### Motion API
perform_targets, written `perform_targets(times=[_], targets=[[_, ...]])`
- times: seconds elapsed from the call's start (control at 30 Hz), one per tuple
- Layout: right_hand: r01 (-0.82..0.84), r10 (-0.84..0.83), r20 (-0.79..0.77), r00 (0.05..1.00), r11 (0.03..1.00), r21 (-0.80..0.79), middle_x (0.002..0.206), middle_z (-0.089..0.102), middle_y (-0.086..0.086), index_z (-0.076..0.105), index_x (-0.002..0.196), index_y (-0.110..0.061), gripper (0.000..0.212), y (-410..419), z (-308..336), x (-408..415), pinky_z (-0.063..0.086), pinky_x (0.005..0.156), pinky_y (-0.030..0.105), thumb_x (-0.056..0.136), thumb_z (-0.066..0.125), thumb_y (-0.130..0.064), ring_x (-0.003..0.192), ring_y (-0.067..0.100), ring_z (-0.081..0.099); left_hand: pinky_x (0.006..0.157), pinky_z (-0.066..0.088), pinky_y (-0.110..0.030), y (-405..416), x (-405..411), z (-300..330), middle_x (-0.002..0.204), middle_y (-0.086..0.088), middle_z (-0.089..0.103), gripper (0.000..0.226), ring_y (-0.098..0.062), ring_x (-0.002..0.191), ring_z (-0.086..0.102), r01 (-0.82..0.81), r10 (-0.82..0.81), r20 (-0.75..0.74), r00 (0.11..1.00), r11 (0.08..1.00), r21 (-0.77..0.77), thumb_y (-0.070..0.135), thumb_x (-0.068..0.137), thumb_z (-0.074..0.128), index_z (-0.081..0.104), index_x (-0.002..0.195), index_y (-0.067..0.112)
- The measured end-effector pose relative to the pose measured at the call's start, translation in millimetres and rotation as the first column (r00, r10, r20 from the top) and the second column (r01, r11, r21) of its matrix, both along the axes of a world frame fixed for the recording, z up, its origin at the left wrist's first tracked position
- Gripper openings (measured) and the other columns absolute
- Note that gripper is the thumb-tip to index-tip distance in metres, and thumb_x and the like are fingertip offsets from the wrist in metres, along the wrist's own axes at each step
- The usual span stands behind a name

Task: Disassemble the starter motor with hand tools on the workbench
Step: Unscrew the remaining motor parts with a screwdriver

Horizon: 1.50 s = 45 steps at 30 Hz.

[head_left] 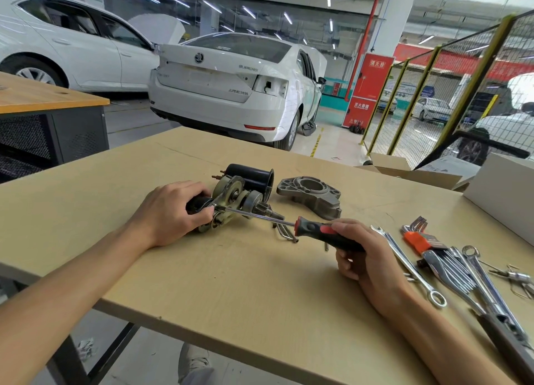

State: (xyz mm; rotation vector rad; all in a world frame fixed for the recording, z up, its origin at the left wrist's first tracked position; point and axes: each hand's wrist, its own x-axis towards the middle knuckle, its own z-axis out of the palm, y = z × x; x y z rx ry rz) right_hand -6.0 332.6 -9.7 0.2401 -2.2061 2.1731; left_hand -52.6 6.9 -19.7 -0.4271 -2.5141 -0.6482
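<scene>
From the head camera, the left hand lay on the starter motor, its fingers curled round the dark end of the body and pressing it down on the worktop. The motor lay on its side just left of the worktop's middle, gear end pointing right, with a black cylindrical part just behind it. The right hand gripped the black-and-red handle of a screwdriver, fingers wrapped closed round the grip and the thumb lying along its top. The steel shaft ran leftward across the motor, and its tip met the housing right beside the left thumb; what exactly it touched there was too small to tell.

Behind the screwdriver, a grey cast end housing sat apart from the motor, to its right. Under the shaft lay some thin bent metal pieces. Well to the right, tools were scattered: a combination wrench, an orange-holdered hex key set, and more bright spanners fanned toward the corner. A white box stood at the far right edge. Beyond the worktop stood a white car, boot facing me, and yellow-framed mesh fencing.
</scene>
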Motion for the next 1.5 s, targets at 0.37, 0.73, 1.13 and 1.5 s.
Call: perform_targets(times=[0.37, 0.73, 1.13, 1.5], targets=[[-0.01, 0.008, 0.074, 0.997, 1.0, 0.019, 0.052, 0.042, 0.006, 0.069, 0.067, -0.021, 0.035, 0.6, 1.0, 1.9, 0.017, 0.038, 0.024, 0.078, 0.064, -0.054, 0.039, 0.017, 0.033, 0.067, 0.044, -0.035, -0.1, 0.5, -0.1, 0.083, 0.007, 0.061, 0.055, -0.019, 0.078, 0.054, 0.009, -0.009, -0.001, 1.0, 1.0, -0.004, 0.067, 0.07, 0.032, 0.061, 0.091, 0.026], [-0.012, 0.011, 0.045, 0.999, 1.0, 0.021, 0.054, 0.043, 0.007, 0.066, 0.07, -0.016, 0.029, 1.5, -0.5, 0.2, 0.018, 0.043, 0.029, 0.076, 0.065, -0.044, 0.042, 0.017, 0.034, 0.067, 0.042, -0.034, -0.2, -1.1, -1.6, 0.084, 0.007, 0.062, 0.056, -0.021, 0.08, 0.054, 0.001, -0.001, -0.005, 1.0, 1.0, -0.005, 0.067, 0.07, 0.032, 0.062, 0.091, 0.025], [0.015, -0.016, 0.095, 0.995, 1.0, 0.015, 0.049, 0.039, 0.005, 0.061, 0.077, -0.01, 0.05, 0.3, -0.3, 0.0, 0.02, 0.035, 0.021, 0.074, 0.067, -0.06, 0.037, 0.017, 0.03, 0.068, 0.042, -0.034, -1.5, -2.9, -3.1, 0.084, 0.008, 0.062, 0.054, -0.019, 0.079, 0.054, 0.007, -0.007, -0.005, 1.0, 1.0, -0.001, 0.068, 0.071, 0.032, 0.062, 0.092, 0.027], [0.026, -0.025, 0.023, 0.999, 0.999, -0.029, 0.06, 0.049, 0.001, 0.068, 0.088, -0.009, 0.033, 0.5, -1.1, -2.5, 0.023, 0.041, 0.025, 0.074, 0.068, -0.039, 0.049, 0.017, 0.038, 0.068, 0.042, -0.034, -1.1, -3.9, -3.6, 0.086, 0.007, 0.064, 0.056, -0.018, 0.081, 0.056, 0.006, -0.006, -0.004, 1.0, 1.0, 0.002, 0.067, 0.071, 0.033, 0.063, 0.093, 0.026]])
